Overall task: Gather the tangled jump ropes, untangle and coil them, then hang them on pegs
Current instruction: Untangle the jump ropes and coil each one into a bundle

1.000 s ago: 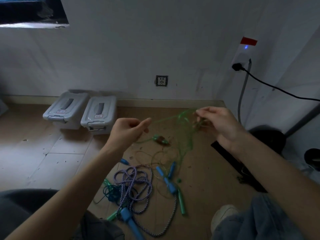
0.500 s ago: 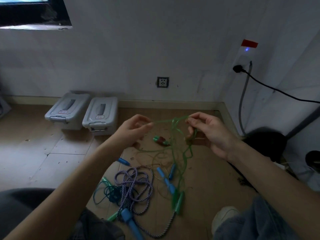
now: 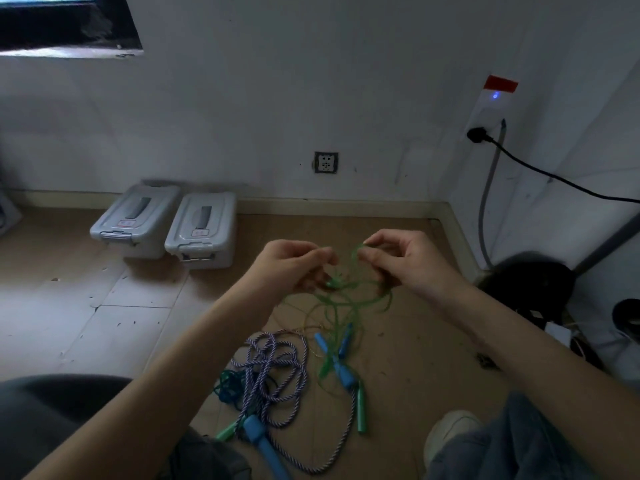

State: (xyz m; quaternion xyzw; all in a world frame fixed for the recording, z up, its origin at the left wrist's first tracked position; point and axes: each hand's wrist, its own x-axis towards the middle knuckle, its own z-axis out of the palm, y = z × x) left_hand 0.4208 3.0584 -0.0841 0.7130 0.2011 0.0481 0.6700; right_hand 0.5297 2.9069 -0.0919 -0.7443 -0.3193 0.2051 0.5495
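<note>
green rope (image 3: pixel 349 299): pinched between left hand (image 3: pixel 291 266) and right hand (image 3: pixel 405 261), tangle dangling over floor.
change: hands closer together than 0.5 s ago.

I saw two grey lidded bins (image 3: pixel 166 221) side by side against the wall, near a socket (image 3: pixel 326 162).

Two grey boxes (image 3: pixel 135 220) (image 3: pixel 202 228), two hands (image 3: pixel 291 268) (image 3: pixel 408 261) and one wall socket (image 3: pixel 326 162) are seen.

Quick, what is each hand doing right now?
Left hand: pinches the green rope.
Right hand: pinches the same green rope at a loop near its fingertips.
</note>
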